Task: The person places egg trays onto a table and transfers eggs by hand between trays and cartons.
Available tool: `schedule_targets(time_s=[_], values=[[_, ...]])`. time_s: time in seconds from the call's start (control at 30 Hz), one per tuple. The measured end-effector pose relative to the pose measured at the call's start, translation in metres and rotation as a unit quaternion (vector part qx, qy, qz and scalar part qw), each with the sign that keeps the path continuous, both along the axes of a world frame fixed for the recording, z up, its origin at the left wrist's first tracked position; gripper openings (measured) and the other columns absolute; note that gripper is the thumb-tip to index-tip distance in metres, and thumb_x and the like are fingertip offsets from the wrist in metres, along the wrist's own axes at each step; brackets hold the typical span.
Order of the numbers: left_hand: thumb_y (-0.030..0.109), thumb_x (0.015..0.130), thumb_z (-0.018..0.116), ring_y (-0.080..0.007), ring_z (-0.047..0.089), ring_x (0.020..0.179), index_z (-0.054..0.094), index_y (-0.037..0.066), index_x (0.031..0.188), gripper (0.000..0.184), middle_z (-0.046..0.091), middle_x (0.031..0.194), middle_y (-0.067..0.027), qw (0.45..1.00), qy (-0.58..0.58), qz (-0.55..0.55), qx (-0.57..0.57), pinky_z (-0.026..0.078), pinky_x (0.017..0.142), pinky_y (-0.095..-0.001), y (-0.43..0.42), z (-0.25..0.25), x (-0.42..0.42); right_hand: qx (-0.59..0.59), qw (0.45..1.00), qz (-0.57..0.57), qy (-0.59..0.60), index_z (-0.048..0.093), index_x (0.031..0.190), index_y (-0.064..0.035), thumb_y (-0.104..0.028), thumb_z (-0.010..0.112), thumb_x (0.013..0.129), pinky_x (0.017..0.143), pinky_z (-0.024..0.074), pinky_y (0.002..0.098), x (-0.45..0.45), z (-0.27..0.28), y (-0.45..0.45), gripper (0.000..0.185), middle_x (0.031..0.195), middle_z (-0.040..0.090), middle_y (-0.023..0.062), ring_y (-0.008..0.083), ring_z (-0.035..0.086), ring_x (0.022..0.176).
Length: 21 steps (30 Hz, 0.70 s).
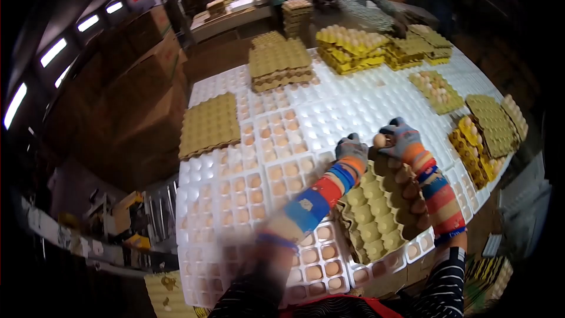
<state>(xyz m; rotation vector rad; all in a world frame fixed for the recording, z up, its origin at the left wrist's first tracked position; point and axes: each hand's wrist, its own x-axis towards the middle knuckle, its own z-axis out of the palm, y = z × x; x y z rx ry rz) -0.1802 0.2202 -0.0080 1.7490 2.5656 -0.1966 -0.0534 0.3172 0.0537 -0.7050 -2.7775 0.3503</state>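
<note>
My right hand [402, 136], in a grey glove and striped sleeve, pinches a light brown egg [380, 141] between thumb and fingers. Close by on its left, my left hand [352, 148], gloved alike, has its fingers curled at the far end of a cardboard egg tray [372, 212]; what they hold, if anything, is hidden. That tray lies below both hands. Its left part shows bare cups, while a row of brown eggs [414, 191] runs in shadow along its right side, partly behind my right forearm. White plastic egg trays [347, 109] spread beneath it.
Eggs [313, 272] fill white cells at the near left. A cardboard tray [210, 125] lies left, a tray stack [280, 65] behind. Yellow trays of eggs [350, 47] stand at the back, more trays [478, 150] right. Across the table is a person [353, 3].
</note>
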Motion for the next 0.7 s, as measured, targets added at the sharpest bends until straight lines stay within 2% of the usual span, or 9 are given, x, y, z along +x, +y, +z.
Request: schedule_targets(time_s=[0.03, 0.1, 0.2, 0.23, 0.3, 0.33, 0.43, 0.6, 0.7], values=[[0.041, 0.072, 0.068, -0.0296, 0.056, 0.102, 0.063, 0.018, 0.109, 0.044, 0.054, 0.118, -0.0122, 0.996, -0.089, 0.016, 0.004, 0.048, 0.084, -0.0375, -0.021, 0.037, 0.000, -0.066, 0.996, -0.035, 0.057, 0.066, 0.099, -0.0152, -0.033, 0.076, 0.064, 0.077, 0.0497, 0.0376, 0.002, -0.004, 0.006, 0.040, 0.099, 0.058, 0.0102, 0.0284, 0.060, 0.090], [0.044, 0.072, 0.069, -0.0298, 0.056, 0.104, 0.063, 0.017, 0.108, 0.046, 0.056, 0.115, -0.0142, 0.955, -0.239, 0.072, 0.163, 0.046, 0.089, -0.0357, -0.047, 0.028, -0.022, -0.221, 0.958, -0.072, 0.170, 0.064, 0.105, -0.0099, -0.029, 0.079, 0.063, 0.079, 0.0488, 0.0346, -0.003, -0.016, 0.013, 0.048, 0.099, 0.059, 0.0080, 0.0228, 0.060, 0.089], [0.045, 0.067, 0.075, -0.0277, 0.056, 0.103, 0.062, 0.012, 0.109, 0.055, 0.057, 0.113, -0.0124, 0.838, -0.413, 0.091, 0.346, 0.046, 0.087, -0.0381, -0.123, -0.004, -0.088, -0.332, 0.929, -0.017, 0.163, 0.062, 0.105, -0.0033, -0.024, 0.080, 0.064, 0.080, 0.0475, 0.0317, -0.025, -0.016, -0.004, 0.049, 0.098, 0.060, 0.0089, 0.0188, 0.057, 0.088], [0.045, 0.068, 0.076, -0.0271, 0.058, 0.100, 0.062, 0.014, 0.111, 0.055, 0.057, 0.114, -0.0122, 0.789, -0.463, 0.157, 0.372, 0.047, 0.087, -0.0373, -0.160, -0.003, -0.105, -0.292, 0.950, 0.013, 0.114, 0.063, 0.103, -0.0021, -0.024, 0.081, 0.065, 0.080, 0.0477, 0.0313, -0.033, -0.001, -0.028, 0.048, 0.098, 0.060, 0.0089, 0.0196, 0.058, 0.089], [0.047, 0.067, 0.076, -0.0283, 0.059, 0.099, 0.062, 0.012, 0.110, 0.057, 0.058, 0.112, -0.0118, 0.789, -0.317, 0.290, 0.439, 0.048, 0.084, -0.0379, -0.224, -0.060, -0.163, -0.268, 0.955, 0.096, 0.080, 0.065, 0.102, -0.0047, -0.026, 0.081, 0.064, 0.080, 0.0485, 0.0317, -0.050, -0.005, -0.057, 0.047, 0.100, 0.059, 0.0089, 0.0206, 0.059, 0.092], [0.047, 0.068, 0.076, -0.0301, 0.059, 0.100, 0.061, 0.013, 0.111, 0.057, 0.058, 0.112, -0.0129, 0.768, -0.306, 0.401, 0.395, 0.047, 0.085, -0.0376, -0.257, -0.053, -0.181, -0.275, 0.955, 0.106, 0.019, 0.065, 0.103, -0.0071, -0.028, 0.081, 0.063, 0.081, 0.0487, 0.0324, -0.062, 0.008, -0.081, 0.048, 0.102, 0.059, 0.0091, 0.0221, 0.059, 0.094], [0.042, 0.062, 0.081, -0.0290, 0.057, 0.096, 0.062, 0.013, 0.109, 0.059, 0.056, 0.111, -0.0133, 0.782, -0.054, 0.476, 0.398, 0.048, 0.085, -0.0368, -0.328, -0.099, -0.256, -0.197, 0.963, 0.155, -0.103, 0.065, 0.109, -0.0151, -0.046, 0.076, 0.063, 0.088, 0.0473, 0.0377, -0.106, 0.003, -0.130, 0.056, 0.107, 0.058, 0.0118, 0.0293, 0.058, 0.101], [0.042, 0.071, 0.071, -0.0304, 0.055, 0.105, 0.057, 0.017, 0.115, 0.052, 0.054, 0.117, -0.0125, 0.846, -0.071, 0.494, 0.188, 0.047, 0.088, -0.0374, -0.361, -0.080, -0.283, -0.128, 0.956, 0.236, -0.119, 0.062, 0.110, -0.0206, -0.050, 0.069, 0.068, 0.089, 0.0448, 0.0379, -0.208, -0.045, -0.197, 0.052, 0.110, 0.055, 0.0133, 0.0313, 0.056, 0.099], [0.039, 0.076, 0.064, -0.0310, 0.056, 0.105, 0.054, 0.021, 0.121, 0.049, 0.055, 0.120, -0.0126, 0.810, -0.070, 0.459, 0.359, 0.045, 0.090, -0.0384, -0.379, -0.092, -0.307, -0.127, 0.962, 0.212, -0.117, 0.061, 0.110, -0.0197, -0.049, 0.067, 0.069, 0.088, 0.0452, 0.0394, -0.267, -0.066, -0.237, 0.050, 0.112, 0.053, 0.0146, 0.0319, 0.055, 0.100]])
